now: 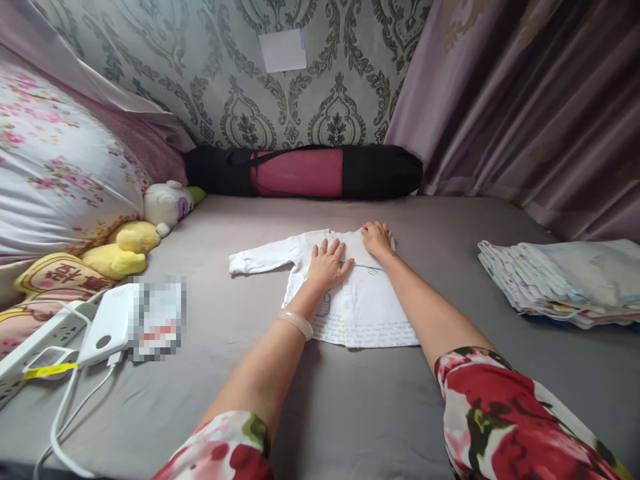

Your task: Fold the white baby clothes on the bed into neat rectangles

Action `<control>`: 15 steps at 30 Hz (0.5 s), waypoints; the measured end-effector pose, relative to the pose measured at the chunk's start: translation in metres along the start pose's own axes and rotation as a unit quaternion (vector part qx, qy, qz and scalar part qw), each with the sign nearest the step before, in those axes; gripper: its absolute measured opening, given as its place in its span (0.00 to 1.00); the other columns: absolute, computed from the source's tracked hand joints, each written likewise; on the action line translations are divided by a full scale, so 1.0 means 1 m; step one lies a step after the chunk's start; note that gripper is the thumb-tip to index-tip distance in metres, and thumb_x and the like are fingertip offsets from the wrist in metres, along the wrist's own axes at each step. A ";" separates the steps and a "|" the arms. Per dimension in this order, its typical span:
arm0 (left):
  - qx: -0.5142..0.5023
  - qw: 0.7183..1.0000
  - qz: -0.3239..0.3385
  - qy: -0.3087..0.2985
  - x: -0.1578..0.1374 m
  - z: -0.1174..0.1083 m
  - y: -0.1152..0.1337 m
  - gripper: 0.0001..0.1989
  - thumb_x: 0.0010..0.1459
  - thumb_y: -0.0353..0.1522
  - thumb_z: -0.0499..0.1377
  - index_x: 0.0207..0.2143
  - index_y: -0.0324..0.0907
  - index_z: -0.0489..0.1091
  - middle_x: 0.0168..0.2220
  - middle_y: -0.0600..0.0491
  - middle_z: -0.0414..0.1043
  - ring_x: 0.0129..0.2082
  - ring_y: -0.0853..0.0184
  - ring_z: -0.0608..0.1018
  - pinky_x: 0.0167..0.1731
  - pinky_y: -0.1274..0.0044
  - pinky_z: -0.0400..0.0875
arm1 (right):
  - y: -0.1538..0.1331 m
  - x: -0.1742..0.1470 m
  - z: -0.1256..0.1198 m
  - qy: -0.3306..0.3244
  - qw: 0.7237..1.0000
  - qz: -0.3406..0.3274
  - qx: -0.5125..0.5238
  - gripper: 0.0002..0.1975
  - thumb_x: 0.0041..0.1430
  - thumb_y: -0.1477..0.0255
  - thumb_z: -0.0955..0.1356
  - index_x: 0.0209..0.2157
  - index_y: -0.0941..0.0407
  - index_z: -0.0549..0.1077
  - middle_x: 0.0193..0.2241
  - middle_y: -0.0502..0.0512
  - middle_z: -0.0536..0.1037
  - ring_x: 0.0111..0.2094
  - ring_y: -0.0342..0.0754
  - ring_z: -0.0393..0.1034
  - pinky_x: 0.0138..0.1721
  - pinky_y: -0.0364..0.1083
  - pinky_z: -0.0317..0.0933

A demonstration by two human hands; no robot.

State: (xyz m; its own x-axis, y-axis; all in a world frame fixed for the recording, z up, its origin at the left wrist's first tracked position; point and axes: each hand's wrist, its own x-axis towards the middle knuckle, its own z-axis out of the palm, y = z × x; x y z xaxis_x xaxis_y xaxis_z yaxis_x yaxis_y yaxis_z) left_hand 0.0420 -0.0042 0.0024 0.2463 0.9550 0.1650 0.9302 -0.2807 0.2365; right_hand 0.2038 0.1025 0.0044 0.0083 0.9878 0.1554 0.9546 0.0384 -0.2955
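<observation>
A small white baby shirt [375,307] with printed lettering along its hem lies spread on the grey bed sheet. One sleeve [270,256] stretches out to the left, and the other side looks folded in over the chest. My left hand [329,263] rests flat on the shirt's upper front, fingers spread. At the shirt's upper right corner, my right hand [377,239] has its fingers curled down on the fabric. Part of the collar and shoulder is hidden under that hand.
To the right sits a stack of folded clothes [565,280]. A power strip [45,350], white power bank [110,327] and cables lie at left, near plush toys [120,250] and a floral pillow [65,153]. A long black-and-red bag [300,172] lies along the wall.
</observation>
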 end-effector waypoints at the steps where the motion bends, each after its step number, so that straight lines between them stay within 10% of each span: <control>1: -0.002 1.000 0.000 0.001 0.000 0.000 0.000 0.29 0.65 0.47 0.44 0.64 0.44 0.57 0.67 0.48 0.54 0.67 0.48 0.53 0.63 0.53 0.49 | -0.001 0.000 0.000 0.001 1.000 0.003 0.000 0.14 0.68 0.69 0.58 0.42 0.53 0.75 0.44 0.61 0.73 0.48 0.55 0.63 0.50 0.53 0.53; 15: 0.027 0.990 -0.102 0.089 0.001 0.005 0.003 0.25 0.66 0.39 0.43 0.56 0.29 0.61 0.62 0.34 0.60 0.65 0.52 0.58 0.64 0.60 0.50 | -0.088 0.008 -0.014 -0.134 0.981 -0.143 -0.003 0.14 0.65 0.67 0.63 0.49 0.48 0.76 0.52 0.57 0.72 0.54 0.55 0.60 0.54 0.52 0.52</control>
State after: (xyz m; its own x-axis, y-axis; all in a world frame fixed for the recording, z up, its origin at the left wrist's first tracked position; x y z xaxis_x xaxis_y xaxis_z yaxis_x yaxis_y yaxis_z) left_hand 0.0467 -0.0033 -0.0009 0.0042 0.9583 0.2858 0.9703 -0.0731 0.2307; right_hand 0.1243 0.1046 0.0444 -0.3374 0.9411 -0.0232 0.9083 0.3189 -0.2708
